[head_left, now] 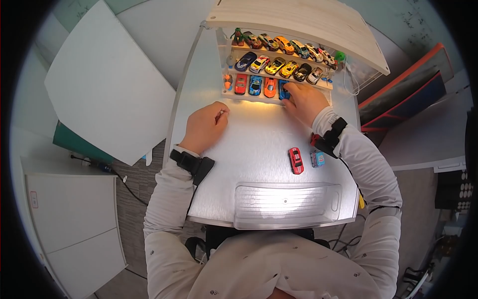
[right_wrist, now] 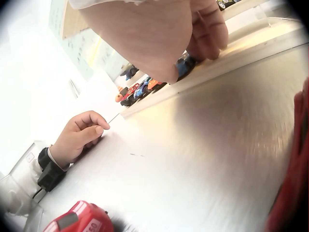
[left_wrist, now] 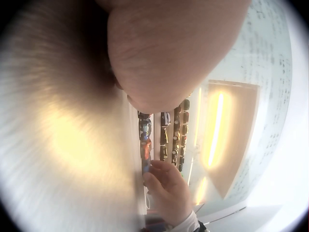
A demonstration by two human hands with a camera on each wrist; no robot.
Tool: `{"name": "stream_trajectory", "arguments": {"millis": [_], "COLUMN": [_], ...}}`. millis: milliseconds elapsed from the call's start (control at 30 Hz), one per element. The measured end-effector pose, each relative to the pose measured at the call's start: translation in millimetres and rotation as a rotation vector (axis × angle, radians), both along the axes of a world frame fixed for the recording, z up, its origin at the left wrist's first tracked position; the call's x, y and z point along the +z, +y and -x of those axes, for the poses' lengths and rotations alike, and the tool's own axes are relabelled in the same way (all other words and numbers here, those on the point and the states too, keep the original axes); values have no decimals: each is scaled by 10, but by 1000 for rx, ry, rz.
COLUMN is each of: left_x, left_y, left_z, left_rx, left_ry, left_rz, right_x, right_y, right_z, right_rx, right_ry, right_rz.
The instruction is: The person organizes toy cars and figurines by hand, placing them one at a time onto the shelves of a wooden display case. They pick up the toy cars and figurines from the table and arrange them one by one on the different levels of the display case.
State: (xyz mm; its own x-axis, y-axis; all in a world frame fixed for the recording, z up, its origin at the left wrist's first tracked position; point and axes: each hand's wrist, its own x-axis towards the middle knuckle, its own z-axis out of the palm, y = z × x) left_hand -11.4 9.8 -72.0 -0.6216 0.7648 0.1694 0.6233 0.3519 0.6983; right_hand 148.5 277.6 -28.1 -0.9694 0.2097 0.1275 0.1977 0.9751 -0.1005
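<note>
My right hand [head_left: 306, 102] pinches a blue toy car [head_left: 283, 89] on the bottom tier of the display shelf [head_left: 249, 98]. In the right wrist view, the thumb and fingers are around this blue car [right_wrist: 185, 66], covering much of it. Left of it on the same tier stand an orange toy car [head_left: 270, 87], a blue patterned one [head_left: 255, 85] and a red one [head_left: 240, 84]. On the metal table [head_left: 249, 134], left of the shelf front, lies my left hand [head_left: 205, 127], its fingers loosely curled and holding nothing.
Several toy cars [head_left: 275, 66] fill the upper tiers under a wooden top [head_left: 298, 17]. A red toy car [head_left: 296, 160] and a small blue block-shaped toy [head_left: 317, 159] lie near my right forearm. A clear plastic tray [head_left: 239, 209] sits at the table's near edge.
</note>
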Motion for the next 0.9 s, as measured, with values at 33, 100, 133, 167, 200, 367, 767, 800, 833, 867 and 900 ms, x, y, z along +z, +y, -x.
{"name": "stream_trajectory", "arguments": {"millis": [33,100,133,167,200,367,767,800,833,867,900], "left_x": [-16,-26,-16,-7,-2,7,14,19,25,28,29], "left_y": [-1,10,5,3,5,-2,-13,-13,-12,-11,-9], "left_z": [3,-1,0,1,2,4,-8,-9,-10,-10,-9], "left_rx": [0,-1,0,3,2,-2,-12,-11,-9,-8,-6], "left_ry": [6,-1,-15,-27,-30,-27,4,0,-4,-7,-9], "left_rz": [-9,-12,-3,8,12,20,-30,-20,-11,-2,0], "right_x": [-4,-30,-36,-29,-23,24,-137,-141,-143,-139,-131], "right_y": [5,6,6,7,4,-30,54,58,59,57,52], "right_z": [1,-2,-2,-2,2,23,1,2,2,4,6], "right_rx": [-6,-2,1,1,2,2,109,110,110,105,100], "right_ry": [-5,16,26,22,18,-32,96,98,100,95,90], "right_rz": [0,-29,-43,-47,-50,-52,-151,-152,-153,-151,-148]}}
